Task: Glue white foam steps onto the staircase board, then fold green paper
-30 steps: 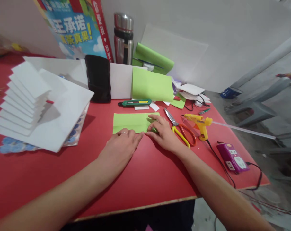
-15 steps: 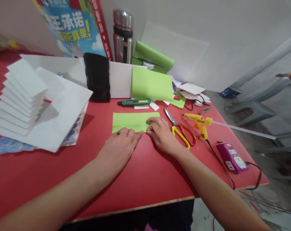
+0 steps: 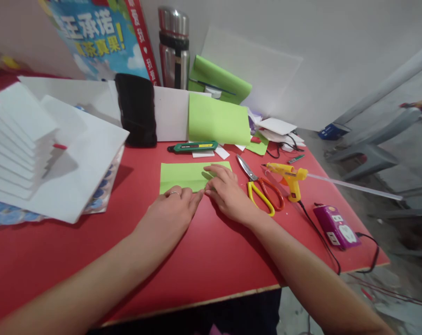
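A light-green sheet (image 3: pixel 181 173) lies flat on the red table, with a crease-like line along its near part. My left hand (image 3: pixel 174 211) is closed on its near edge, fingers bent over the edge and the thumb pointing right; a ring is on one finger. At the right part of that edge, my right hand (image 3: pixel 227 193) pinches the sheet, its upper fingers reaching over the surface. The two hands almost meet. Both hide parts of the sheet. Scissors (image 3: pixel 255 179) with yellow and red handles lie just right of my right hand. Beyond the sheet rests a green utility knife (image 3: pixel 193 147).
A yellow glue gun (image 3: pixel 288 177) with a long clear stick and a purple power socket (image 3: pixel 336 226) are on the right. White boards (image 3: pixel 81 139) are stacked left. Behind stand a black case-like object (image 3: pixel 136 111), a steel thermos (image 3: pixel 174 51) and a larger green sheet (image 3: pixel 218 118).
My right hand has slid slightly left along the sheet's near edge, closer to my left hand. The view has shifted a little; the sheet stays in place.
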`<control>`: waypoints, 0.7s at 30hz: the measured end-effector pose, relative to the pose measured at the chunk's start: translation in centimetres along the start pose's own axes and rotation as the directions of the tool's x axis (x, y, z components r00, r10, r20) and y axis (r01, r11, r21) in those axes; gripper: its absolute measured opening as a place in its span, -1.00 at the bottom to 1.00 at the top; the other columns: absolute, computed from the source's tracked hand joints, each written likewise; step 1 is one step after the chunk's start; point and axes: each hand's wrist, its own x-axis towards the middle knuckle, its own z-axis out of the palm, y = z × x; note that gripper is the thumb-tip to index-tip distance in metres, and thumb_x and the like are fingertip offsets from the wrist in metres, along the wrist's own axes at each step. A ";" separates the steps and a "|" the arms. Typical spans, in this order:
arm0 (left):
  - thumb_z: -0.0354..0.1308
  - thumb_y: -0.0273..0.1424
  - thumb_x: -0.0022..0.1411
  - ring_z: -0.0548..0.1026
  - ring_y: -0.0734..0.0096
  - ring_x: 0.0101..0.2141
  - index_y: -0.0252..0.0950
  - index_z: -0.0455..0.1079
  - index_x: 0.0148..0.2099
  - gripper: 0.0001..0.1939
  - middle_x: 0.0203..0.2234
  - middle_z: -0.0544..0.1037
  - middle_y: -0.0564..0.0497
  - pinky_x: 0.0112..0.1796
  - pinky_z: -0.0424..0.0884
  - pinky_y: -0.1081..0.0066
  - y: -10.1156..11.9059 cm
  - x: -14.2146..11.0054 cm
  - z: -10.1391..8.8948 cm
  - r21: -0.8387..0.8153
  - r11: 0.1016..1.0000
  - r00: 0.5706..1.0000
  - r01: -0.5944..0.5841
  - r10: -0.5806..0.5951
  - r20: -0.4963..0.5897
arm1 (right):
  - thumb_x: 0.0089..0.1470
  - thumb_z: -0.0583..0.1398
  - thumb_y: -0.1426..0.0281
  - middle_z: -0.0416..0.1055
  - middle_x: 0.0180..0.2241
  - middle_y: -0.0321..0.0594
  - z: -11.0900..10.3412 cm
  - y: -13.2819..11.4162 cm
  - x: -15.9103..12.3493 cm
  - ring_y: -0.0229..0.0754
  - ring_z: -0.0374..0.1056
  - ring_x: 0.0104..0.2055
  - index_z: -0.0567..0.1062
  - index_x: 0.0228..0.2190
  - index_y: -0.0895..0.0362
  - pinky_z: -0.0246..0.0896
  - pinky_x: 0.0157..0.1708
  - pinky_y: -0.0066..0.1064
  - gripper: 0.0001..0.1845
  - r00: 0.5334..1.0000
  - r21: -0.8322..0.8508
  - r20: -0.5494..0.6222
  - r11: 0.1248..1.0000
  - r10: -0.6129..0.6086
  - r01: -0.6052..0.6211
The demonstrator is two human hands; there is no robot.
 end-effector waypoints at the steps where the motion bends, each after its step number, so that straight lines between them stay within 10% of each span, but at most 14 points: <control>1: -0.06 -0.68 0.39 0.52 0.08 -0.19 -0.30 0.19 0.47 -0.35 -0.19 0.54 -0.19 -0.31 0.45 0.25 0.0 -0.1 0.0 -0.001 1.000 1.000 -0.002 0.002 0.003 | 0.39 0.14 0.39 0.30 0.32 0.03 0.1 0.0 0.0 0.11 0.06 0.43 0.48 -0.22 0.05 0.06 0.34 0.15 -0.88 1.000 0.010 0.000 1.000 -0.005 0.005; 21: -0.04 -0.65 0.38 0.50 0.06 -0.18 -0.34 0.23 0.44 -0.38 -0.20 0.52 -0.19 -0.33 0.42 0.25 -0.2 -0.1 0.1 -0.033 0.999 1.000 -0.015 0.015 -0.012 | 0.22 0.22 0.44 0.21 0.40 0.08 0.1 -0.3 0.8 0.24 -0.17 0.55 0.46 -0.36 0.09 -0.17 0.37 0.38 -0.91 0.980 0.049 0.055 0.980 0.190 -0.192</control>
